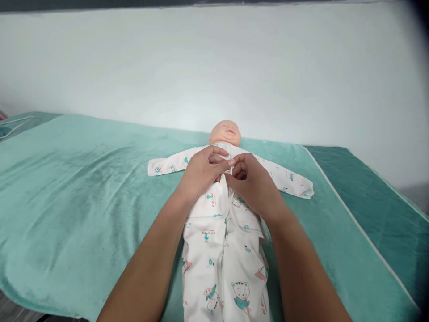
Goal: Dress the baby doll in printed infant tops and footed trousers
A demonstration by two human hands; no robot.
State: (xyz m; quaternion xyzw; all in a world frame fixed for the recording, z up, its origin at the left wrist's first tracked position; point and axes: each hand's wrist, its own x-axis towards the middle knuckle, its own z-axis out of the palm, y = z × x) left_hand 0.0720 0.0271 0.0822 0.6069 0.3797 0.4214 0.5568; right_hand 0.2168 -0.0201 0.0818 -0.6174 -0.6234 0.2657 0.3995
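A baby doll [225, 132] lies on its back, its head toward the wall. It wears a white baby shirt [209, 197] printed with small figures, both sleeves spread out to the sides. White printed trousers [241, 268] extend below, toward me. Over the doll's chest, my left hand [206, 170] pinches the shirt's front edge between thumb and fingers. Close beside it, my right hand [250, 179] has its fingers curled onto the other side of the same front opening. The fingertips hide most of the fastening they hold.
A light green plush blanket [83, 192] covers the surface under the doll. Darker green cloth [375, 192] shows at the right. Behind stands a white wall [214, 62]. At the far left edge lies a partly visible item with a pale border [16, 123].
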